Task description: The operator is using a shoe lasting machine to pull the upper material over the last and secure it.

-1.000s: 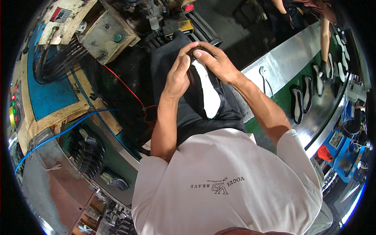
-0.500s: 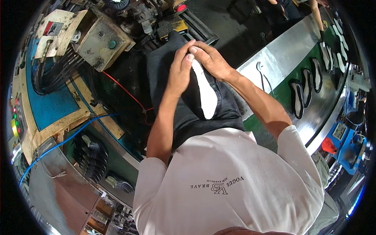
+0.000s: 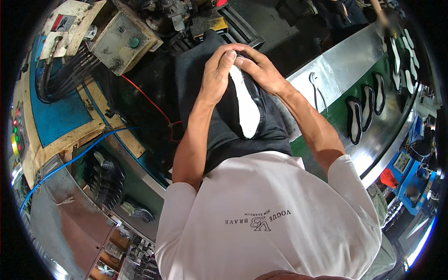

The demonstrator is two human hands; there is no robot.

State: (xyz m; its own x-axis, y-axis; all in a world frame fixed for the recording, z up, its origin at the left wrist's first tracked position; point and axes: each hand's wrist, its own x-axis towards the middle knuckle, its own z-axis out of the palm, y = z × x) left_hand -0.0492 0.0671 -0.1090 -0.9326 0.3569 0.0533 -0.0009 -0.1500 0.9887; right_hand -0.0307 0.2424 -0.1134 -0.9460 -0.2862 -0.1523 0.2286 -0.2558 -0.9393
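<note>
A black shoe upper with a white insole (image 3: 248, 113) lies lengthwise over my dark-trousered lap, its white underside facing up and its wide end towards me. My left hand (image 3: 217, 74) wraps the narrow far end from the left, thumb on the edge of the white part. From the right, my right hand (image 3: 262, 73) curls round the same end, its thumb pressing beside the left one. The fingertips of both hands meet over the tip and hide it.
At right, a conveyor with a metal edge (image 3: 322, 70) bears several similar shoe uppers (image 3: 354, 120) and a curved metal tool (image 3: 315, 86). A control box (image 3: 123, 43) and a machine with a blue top (image 3: 60, 119) stand at left. Another person's forearm (image 3: 380, 14) reaches in far right.
My hands stay on the shoe upper's far end, with fingers and thumbs shifted slightly. The other person's hand at the far right has moved up and is blurred.
</note>
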